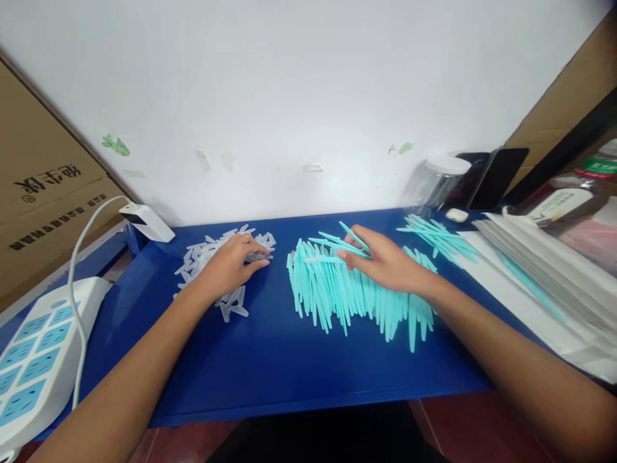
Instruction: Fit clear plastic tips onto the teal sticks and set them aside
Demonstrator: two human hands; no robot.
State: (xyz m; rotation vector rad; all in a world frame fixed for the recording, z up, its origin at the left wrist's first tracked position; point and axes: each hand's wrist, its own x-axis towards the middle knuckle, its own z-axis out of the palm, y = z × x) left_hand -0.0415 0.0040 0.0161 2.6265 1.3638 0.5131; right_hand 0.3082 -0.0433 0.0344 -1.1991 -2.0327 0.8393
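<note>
My left hand [234, 260] rests on a loose pile of small translucent plastic caps [202, 256]. Its fingers curl over some of them, with the thumb a little below; which pieces are gripped is partly hidden. A few caps [234, 307] lie apart at the pile's near side. My right hand [378, 257] holds several slim turquoise plastic sticks [332, 243] between thumb and fingers, fanned out toward the left. Beneath it, many more turquoise sticks [332, 292] lie side by side in a broad row, most pointing toward me.
The blue table [270, 366] meets a white wall. A smaller stick heap [436, 238] lies at right, beside white packaging [544, 276], a lidded clear jar [441, 180], phones [499, 177] and a bottle [563, 199]. At left are a power strip [48, 354], a cable and a carton [48, 180].
</note>
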